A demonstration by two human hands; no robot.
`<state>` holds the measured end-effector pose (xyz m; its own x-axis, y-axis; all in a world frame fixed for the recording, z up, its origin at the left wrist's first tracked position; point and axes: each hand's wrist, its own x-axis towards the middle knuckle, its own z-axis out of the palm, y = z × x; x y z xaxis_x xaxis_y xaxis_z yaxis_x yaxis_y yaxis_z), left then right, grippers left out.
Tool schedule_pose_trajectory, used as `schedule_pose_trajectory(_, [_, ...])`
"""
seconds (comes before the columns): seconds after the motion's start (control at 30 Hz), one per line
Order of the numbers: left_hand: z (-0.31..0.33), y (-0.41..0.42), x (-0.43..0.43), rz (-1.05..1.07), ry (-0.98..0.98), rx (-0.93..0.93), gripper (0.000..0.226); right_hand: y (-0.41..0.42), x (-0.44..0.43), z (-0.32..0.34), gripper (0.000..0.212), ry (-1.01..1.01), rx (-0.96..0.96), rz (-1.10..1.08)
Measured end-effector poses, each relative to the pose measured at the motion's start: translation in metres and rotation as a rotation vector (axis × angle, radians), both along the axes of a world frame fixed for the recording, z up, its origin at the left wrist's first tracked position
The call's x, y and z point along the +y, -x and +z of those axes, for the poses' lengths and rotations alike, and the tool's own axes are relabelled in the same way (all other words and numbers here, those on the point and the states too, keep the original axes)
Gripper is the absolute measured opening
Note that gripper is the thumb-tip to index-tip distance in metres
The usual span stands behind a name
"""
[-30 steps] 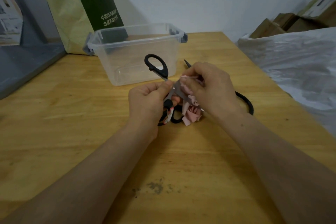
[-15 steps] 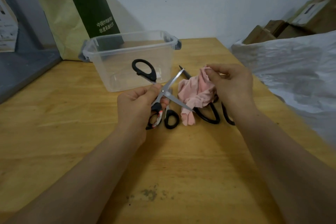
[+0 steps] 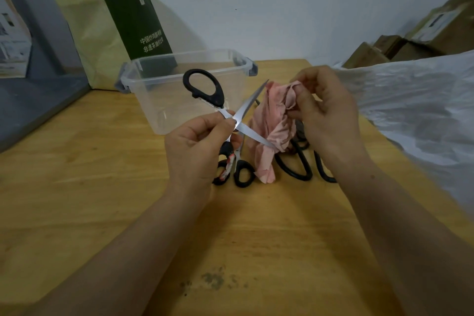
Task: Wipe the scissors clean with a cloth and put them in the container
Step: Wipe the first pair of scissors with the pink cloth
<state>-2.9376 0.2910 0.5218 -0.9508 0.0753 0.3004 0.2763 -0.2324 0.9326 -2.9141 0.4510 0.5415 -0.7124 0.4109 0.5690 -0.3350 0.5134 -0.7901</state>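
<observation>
Scissors (image 3: 246, 109), in the head view, are hovering open-bladed in front of the container (image 3: 159, 100), with the left hand (image 3: 195, 146) pinching them at the pivot. They look stiff, sharp and probably light, so gripping the handles seems safest. The right hand (image 3: 325, 115) is pinching the limp cloth (image 3: 274, 120), which is touching one blade.
</observation>
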Motion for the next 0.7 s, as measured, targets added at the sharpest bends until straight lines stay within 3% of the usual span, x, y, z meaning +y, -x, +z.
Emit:
schedule_pose_trajectory(0.2, [-0.002, 0.001, -0.001, 0.006, 0.015, 0.007, 0.013, -0.004, -0.014, -0.002, 0.016, 0.162, -0.263, 0.338])
schedule_pose_trajectory(0.33, [-0.002, 0.004, -0.001, 0.012, -0.028, -0.054, 0.013, -0.003, -0.015, -0.001, 0.011, 0.323, -0.281, 0.484])
schedule_pose_trajectory(0.4, [-0.001, 0.004, 0.000, -0.006, -0.048, -0.083, 0.012, -0.002, -0.015, -0.003, 0.008, 0.381, -0.282, 0.519])
schedule_pose_trajectory(0.53, [-0.002, 0.004, 0.003, -0.027, -0.060, -0.125, 0.014, 0.000, -0.018, -0.007, 0.025, 0.408, -0.349, 0.495])
schedule_pose_trajectory(0.7, [-0.003, 0.001, 0.004, -0.038, -0.023, -0.126, 0.011, -0.002, -0.023, -0.008, 0.021, 0.437, -0.412, 0.523])
